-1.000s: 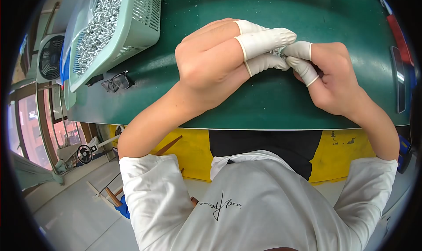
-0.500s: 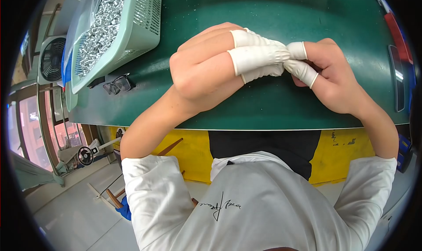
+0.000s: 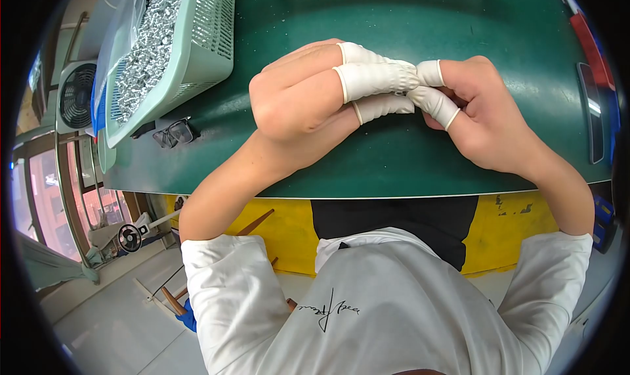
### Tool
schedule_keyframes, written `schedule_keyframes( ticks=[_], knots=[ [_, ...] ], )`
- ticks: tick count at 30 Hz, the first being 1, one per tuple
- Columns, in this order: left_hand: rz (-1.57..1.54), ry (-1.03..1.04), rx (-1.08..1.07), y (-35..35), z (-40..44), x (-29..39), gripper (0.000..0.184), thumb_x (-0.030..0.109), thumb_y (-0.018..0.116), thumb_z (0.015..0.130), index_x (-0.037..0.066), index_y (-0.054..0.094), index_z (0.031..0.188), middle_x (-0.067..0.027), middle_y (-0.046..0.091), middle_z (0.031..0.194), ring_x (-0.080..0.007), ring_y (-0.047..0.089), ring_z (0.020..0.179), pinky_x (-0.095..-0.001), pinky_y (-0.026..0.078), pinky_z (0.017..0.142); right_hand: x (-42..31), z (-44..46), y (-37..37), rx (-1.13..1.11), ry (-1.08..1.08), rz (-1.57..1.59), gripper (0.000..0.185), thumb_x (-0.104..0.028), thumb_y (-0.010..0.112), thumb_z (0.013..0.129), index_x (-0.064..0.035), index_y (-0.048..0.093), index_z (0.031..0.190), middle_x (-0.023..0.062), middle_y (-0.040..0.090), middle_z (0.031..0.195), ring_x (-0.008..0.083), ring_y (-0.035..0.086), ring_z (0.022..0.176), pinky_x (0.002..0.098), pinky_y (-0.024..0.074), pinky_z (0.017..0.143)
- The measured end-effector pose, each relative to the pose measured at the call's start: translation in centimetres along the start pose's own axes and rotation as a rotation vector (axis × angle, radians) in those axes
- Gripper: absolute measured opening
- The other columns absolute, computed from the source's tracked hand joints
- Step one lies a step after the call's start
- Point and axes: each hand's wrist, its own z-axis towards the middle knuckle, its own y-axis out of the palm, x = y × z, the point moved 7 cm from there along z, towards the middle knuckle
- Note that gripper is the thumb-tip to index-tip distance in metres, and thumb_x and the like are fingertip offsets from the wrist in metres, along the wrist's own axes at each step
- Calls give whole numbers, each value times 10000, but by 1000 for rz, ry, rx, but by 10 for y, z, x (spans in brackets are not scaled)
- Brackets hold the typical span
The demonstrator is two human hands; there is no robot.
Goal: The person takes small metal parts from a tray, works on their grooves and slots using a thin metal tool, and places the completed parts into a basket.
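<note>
My left hand (image 3: 308, 89) is over the middle of the green table, its finger and thumb tips drawn together. White finger cots (image 3: 377, 79) cover several of its fingertips. My right hand (image 3: 482, 109) meets it from the right in a pinch, with finger cots (image 3: 436, 104) on thumb and forefinger. The tips of both hands touch. A tiny dark, metallic-looking spot shows between them, but the fingers hide what it is.
A pale green plastic basket (image 3: 210, 37) full of small silver metal parts (image 3: 152, 46) stands at the left. Dark-framed glasses (image 3: 174, 133) lie beside it on the green table (image 3: 315, 171). A phone (image 3: 590, 112) and a red object (image 3: 586, 46) are at the right edge.
Both hands have shifted slightly to the left, still pinched together. My left thumb has come a little apart from the fingers above it.
</note>
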Motion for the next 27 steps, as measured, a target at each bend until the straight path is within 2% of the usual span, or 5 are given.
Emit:
schedule_keyframes(
  ticks=[5,8,12,18,27],
  knots=[
    [-10,3,13,-9,1,-2,357,17,908,673,-59,753,985,-159,777,908,-246,760,781,-291,605,674,3,-3,-2,-1,-79,33,181,25,536,985,29,673,1104,14,492,622,96,394,557,281,331,521],
    [-2,12,12,-9,4,-1,359,27,913,668,-49,759,983,-156,774,896,-236,753,763,-287,600,661,2,-1,-3,-36,56,79,155,22,548,967,30,674,1057,39,515,618,133,426,537,303,354,514],
    [-8,19,-58,6,-1,2,385,51,920,666,-34,767,1009,-151,759,864,-217,733,730,-276,590,642,-6,-2,1,-34,-195,-199,107,62,611,855,13,664,934,222,628,732,422,565,619,445,432,540],
    [27,-61,-18,1,4,12,371,52,919,670,-48,765,992,-159,756,869,-224,738,753,-289,599,645,-21,-10,-7,86,-466,-414,203,66,662,807,-5,700,993,181,641,712,387,603,603,435,475,522],
    [111,70,-34,3,-5,14,362,40,916,682,-46,764,999,-174,758,911,-229,741,771,-306,617,672,-15,-11,-2,118,-405,-430,187,-24,744,828,-11,713,1011,161,641,706,355,624,606,414,486,528]
  ],
)
